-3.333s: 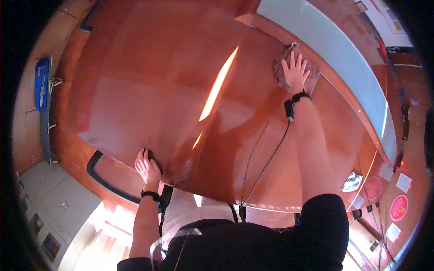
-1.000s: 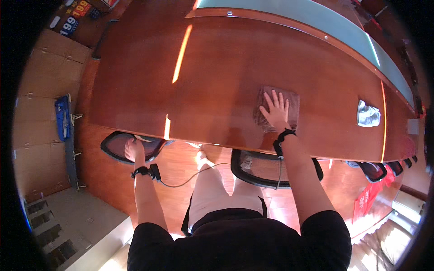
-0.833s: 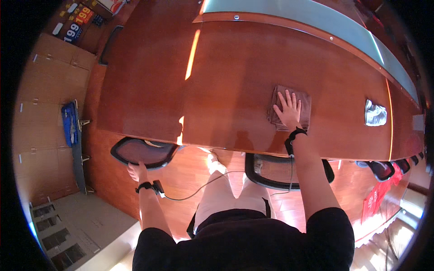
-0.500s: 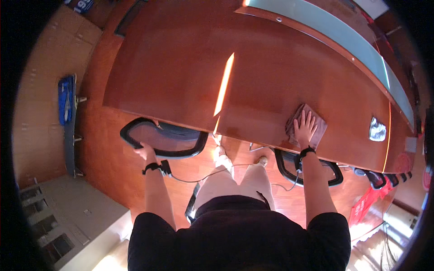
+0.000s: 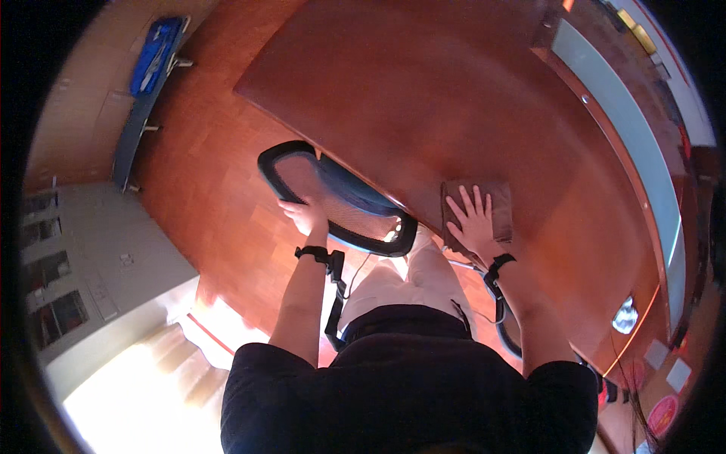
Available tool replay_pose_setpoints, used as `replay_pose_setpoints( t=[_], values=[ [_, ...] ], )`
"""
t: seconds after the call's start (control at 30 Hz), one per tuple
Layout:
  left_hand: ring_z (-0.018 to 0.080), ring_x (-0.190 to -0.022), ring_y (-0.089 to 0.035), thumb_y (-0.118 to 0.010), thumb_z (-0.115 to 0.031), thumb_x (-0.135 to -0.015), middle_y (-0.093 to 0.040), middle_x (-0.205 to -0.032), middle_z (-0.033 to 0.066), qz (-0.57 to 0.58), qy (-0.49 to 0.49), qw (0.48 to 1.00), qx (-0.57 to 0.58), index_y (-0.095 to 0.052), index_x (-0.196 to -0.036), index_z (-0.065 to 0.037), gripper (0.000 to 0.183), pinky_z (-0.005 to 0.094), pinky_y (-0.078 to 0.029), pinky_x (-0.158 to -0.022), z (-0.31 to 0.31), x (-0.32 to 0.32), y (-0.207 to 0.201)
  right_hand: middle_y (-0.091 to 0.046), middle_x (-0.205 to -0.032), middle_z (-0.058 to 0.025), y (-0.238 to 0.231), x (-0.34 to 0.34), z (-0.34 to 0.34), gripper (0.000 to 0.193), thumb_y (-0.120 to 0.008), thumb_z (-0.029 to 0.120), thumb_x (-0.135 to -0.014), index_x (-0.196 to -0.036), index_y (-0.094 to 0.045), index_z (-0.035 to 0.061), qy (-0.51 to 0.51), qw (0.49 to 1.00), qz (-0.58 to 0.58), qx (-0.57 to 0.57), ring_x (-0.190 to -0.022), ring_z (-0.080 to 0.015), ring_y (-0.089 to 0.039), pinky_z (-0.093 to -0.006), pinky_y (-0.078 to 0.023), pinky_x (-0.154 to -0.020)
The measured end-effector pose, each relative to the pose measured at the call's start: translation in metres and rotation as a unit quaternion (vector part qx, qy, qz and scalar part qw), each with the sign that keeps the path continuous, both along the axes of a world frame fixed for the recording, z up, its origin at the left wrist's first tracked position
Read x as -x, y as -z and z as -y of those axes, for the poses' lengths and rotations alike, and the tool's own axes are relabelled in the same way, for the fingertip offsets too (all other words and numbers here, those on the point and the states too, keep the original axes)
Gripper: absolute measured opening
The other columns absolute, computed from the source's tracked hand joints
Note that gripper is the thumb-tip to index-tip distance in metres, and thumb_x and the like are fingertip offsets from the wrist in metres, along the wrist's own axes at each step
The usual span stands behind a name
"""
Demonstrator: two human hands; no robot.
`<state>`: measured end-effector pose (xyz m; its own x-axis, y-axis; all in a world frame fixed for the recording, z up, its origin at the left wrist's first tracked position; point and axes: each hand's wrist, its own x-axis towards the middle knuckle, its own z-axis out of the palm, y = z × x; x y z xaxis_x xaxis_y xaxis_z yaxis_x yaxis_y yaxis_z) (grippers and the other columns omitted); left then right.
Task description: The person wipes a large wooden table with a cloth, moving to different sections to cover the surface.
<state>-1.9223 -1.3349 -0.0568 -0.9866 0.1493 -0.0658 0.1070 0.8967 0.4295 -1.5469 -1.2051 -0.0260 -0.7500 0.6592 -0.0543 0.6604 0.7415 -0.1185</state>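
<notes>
My right hand (image 5: 476, 227) lies flat with fingers spread on a folded brown cloth (image 5: 502, 212). The cloth rests on the reddish-brown wooden table (image 5: 401, 83), close to its near edge. On the left, my left hand (image 5: 306, 218) grips the outer rim of a black mesh chair back (image 5: 352, 219). This chair stands right against the table edge, and its lower part is mostly hidden. Each wrist wears a black band.
A second chair (image 5: 510, 333) is partly hidden under my right arm. A small silvery-white packet (image 5: 625, 315) lies at the table's right. A pale glass strip (image 5: 631, 136) runs along its far side. Grey cabinets (image 5: 113, 257) stand at the left.
My view has turned, and the table now slants down to the right. My right hand remains on the cloth, which has moved along the table edge. My left hand still holds the chair back.
</notes>
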Motion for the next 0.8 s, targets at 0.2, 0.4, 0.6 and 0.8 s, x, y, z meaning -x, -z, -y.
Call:
replay_pose_setpoints(
  t=[0.2,0.4,0.6,0.8],
  values=[
    [0.0455,-0.095,-0.059,-0.052,-0.030,-0.088,-0.044,-0.126,0.0285,-0.027,-0.039,0.999,0.007,-0.013,-0.144,-0.002,0.074,0.0516,-0.053,-0.076,0.009,-0.001,0.000,-0.026,-0.151,-0.0092,-0.014,0.101,-0.033,0.059,-0.057,0.045,-0.084,-0.138,-0.044,0.0280,-0.130,0.990,-0.029,0.043,-0.139,-0.0383,-0.018,-0.0635,-0.012,-0.108],
    [0.0457,-0.093,-0.059,-0.050,-0.029,-0.088,-0.046,-0.124,0.0269,-0.012,-0.025,0.999,-0.025,-0.014,-0.144,-0.005,0.071,0.0543,-0.051,-0.075,0.001,-0.003,-0.008,-0.028,-0.151,-0.0074,-0.001,0.238,-0.062,0.059,-0.061,0.042,-0.081,-0.137,-0.046,0.0289,-0.221,0.965,-0.142,0.021,-0.139,-0.0375,-0.021,-0.0633,-0.014,-0.109],
    [0.0468,-0.103,-0.055,-0.052,-0.030,-0.088,-0.042,-0.129,0.0288,-0.003,-0.021,0.997,-0.069,-0.011,-0.145,-0.004,0.075,0.0537,-0.049,-0.081,0.005,-0.006,0.000,-0.027,-0.152,-0.0045,0.012,0.338,-0.076,0.061,-0.062,0.043,-0.081,-0.138,-0.045,0.0305,-0.253,0.950,-0.184,0.024,-0.141,-0.0329,-0.019,-0.0614,-0.012,-0.110],
    [0.0493,-0.113,-0.049,-0.056,-0.039,-0.088,-0.037,-0.130,0.0350,0.179,0.014,0.974,-0.141,-0.007,-0.143,-0.002,0.083,0.0520,-0.044,-0.091,0.033,-0.010,0.006,-0.024,-0.153,-0.0037,0.021,0.395,-0.080,0.064,-0.061,0.046,-0.081,-0.140,-0.041,0.0321,-0.191,0.970,-0.152,-0.002,-0.141,-0.0328,-0.018,-0.0626,-0.009,-0.110]
  ],
)
